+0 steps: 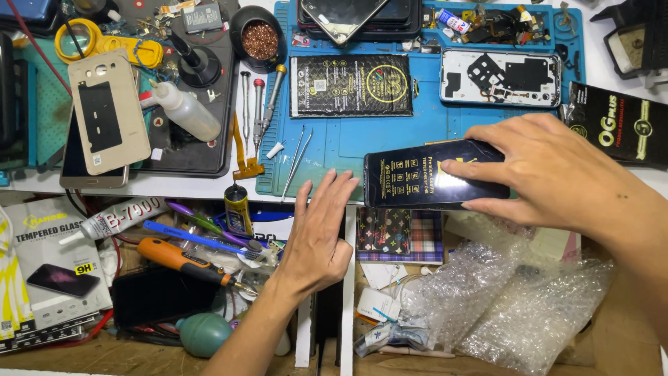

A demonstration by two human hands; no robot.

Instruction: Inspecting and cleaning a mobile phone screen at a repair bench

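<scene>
Bubble wrap (501, 306) crumpled at lower right of the frame, nearest the lens, lying in an open drawer.

Far left: white screen-protector box (52, 261), grey glue tube (115, 219) above it. Beige phone back cover (108, 111) at upper left, lying on a second phone. White squeeze bottle (184, 110) just beside it. Orange-handled screwdriver (184, 261) and teal rubber blower (203, 333) in the left drawer.

Centre: left hand (316, 233) flat, fingers straight and together, palm turned right, holding nothing; fingertips near the left end of a black glossy packet (424, 177) but apart from it. Blue work mat (390, 129) on the surface behind, a second black packet (351, 85) lying flat on it, tweezers (298, 160) near its left edge.

Right: right hand (550, 170), grip closed on the black glossy packet's right end, fingers over the top, thumb below; packet held level above the mat's near edge. Phone frame (501, 76) at upper right of the mat.
</scene>
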